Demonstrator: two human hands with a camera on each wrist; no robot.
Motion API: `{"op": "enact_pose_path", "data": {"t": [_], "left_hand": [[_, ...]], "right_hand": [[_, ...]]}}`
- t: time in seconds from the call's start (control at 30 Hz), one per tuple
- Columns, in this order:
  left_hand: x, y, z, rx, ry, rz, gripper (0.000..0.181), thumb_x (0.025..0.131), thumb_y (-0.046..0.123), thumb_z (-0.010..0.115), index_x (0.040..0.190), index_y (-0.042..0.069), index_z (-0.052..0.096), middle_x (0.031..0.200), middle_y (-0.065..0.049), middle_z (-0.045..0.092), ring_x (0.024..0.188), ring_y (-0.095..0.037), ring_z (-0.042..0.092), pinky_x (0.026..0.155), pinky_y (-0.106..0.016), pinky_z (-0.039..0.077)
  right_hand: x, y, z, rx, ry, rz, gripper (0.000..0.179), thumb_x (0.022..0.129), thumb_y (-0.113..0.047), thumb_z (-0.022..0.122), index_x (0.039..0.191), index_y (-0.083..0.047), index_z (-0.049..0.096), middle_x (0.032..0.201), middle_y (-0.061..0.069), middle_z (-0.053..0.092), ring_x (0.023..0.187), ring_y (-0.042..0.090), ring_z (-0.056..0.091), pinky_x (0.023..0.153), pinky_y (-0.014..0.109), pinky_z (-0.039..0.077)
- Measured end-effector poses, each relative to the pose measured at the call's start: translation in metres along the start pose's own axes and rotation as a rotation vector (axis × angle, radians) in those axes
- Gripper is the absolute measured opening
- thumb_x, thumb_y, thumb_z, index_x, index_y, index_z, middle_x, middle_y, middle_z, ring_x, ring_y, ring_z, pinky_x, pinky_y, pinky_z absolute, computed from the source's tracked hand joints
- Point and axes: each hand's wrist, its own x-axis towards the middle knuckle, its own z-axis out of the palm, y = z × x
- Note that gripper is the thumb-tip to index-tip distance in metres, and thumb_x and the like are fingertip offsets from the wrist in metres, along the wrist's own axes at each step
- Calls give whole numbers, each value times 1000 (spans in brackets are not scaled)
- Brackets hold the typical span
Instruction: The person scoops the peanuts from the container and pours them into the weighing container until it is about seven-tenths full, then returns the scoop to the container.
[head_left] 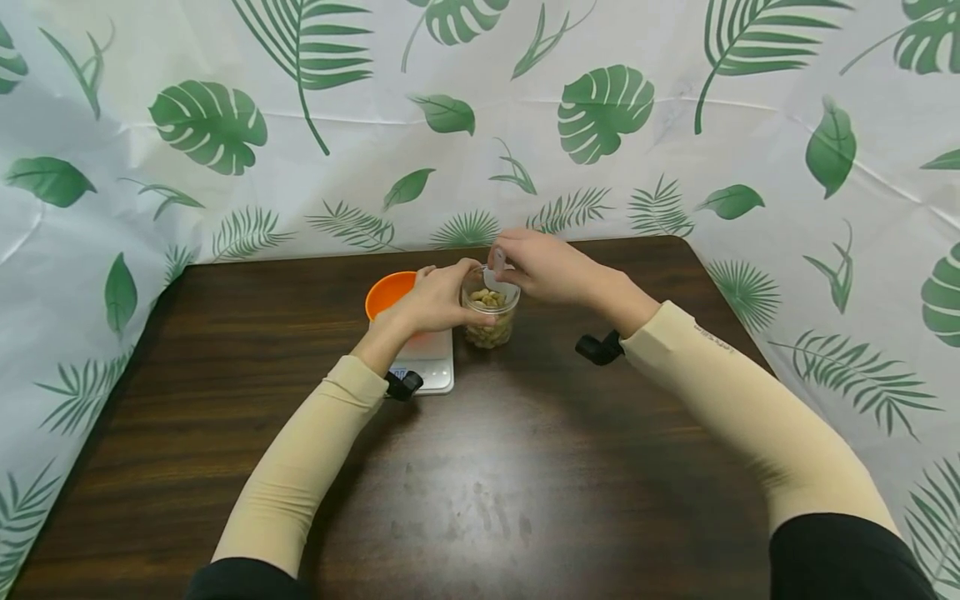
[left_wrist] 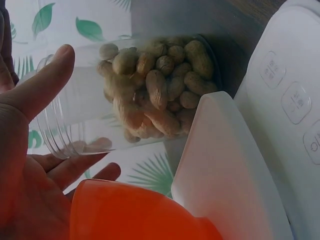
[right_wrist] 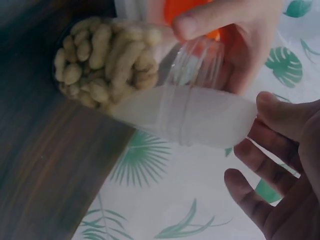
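Jar (head_left: 506,323) of peanuts (left_wrist: 155,95) upright on table (head_left: 600,467), centre of head view; scoop (right_wrist: 215,117) down in its mouth. Risks, as judged: scoop levered on rim could tip jar if left hand (head_left: 437,298) slackens; overfull scoop could shed peanuts; left hand, right beside bowl (head_left: 388,292), might knock it and disturb scale (head_left: 437,375). Left: thumb and fingers round jar's neck. Right hand (head_left: 547,262): pinching scoop's upper end, forearm slanting in from lower right.

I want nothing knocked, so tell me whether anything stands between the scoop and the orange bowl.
Yes: the left hand, holding the jar near its mouth, lies between the scoop and the bowl in the head view. The jar's wall also surrounds the scoop's lower end.
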Motion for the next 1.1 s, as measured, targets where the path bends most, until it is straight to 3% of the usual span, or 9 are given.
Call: {"op": "enact_pose_path", "data": {"t": [0.13, 0.37, 0.6, 0.93, 1.1], "left_hand": [[0, -1, -1, -6, -10, -4, 87, 84, 54, 81, 149, 10, 43, 131, -3, 66, 122, -22, 59, 115, -57, 16], [-1, -3, -1, 9, -12, -13, 90, 83, 56, 81, 149, 8, 43, 125, -4, 68, 117, -22, 60, 114, -56, 17], [-1, -6, -1, 28, -10, -17, 90, 83, 59, 80, 147, 5, 46, 123, -4, 66, 118, -28, 59, 115, -56, 17], [-2, -9, -2, -20, -27, -3, 88, 84, 57, 80, 147, 5, 46, 134, -6, 64, 124, -22, 57, 115, -56, 17], [-1, -9, -3, -16, -26, 4, 88, 85, 56, 80, 147, 5, 46, 135, -7, 64, 125, -23, 57, 115, -57, 18]], "right_hand": [[3, 6, 4, 26, -10, -11, 11, 98, -10, 72, 107, -5, 67, 108, 7, 65, 94, 25, 62, 83, 43, 51], [6, 15, 10, 36, 69, -20, 8, 96, -13, 75, 100, -9, 68, 96, 3, 68, 81, 20, 62, 75, 43, 51], [4, 19, 10, 144, 126, 39, 5, 96, -14, 75, 95, -12, 70, 89, -1, 68, 73, 13, 62, 68, 37, 50], [0, 24, 18, 186, 210, 57, 7, 96, -15, 75, 99, -10, 72, 98, 2, 73, 82, 17, 67, 73, 37, 52], [0, 23, 24, 106, 225, 2, 9, 94, -14, 77, 100, -9, 72, 96, 3, 71, 79, 18, 66, 71, 39, 52]]}}
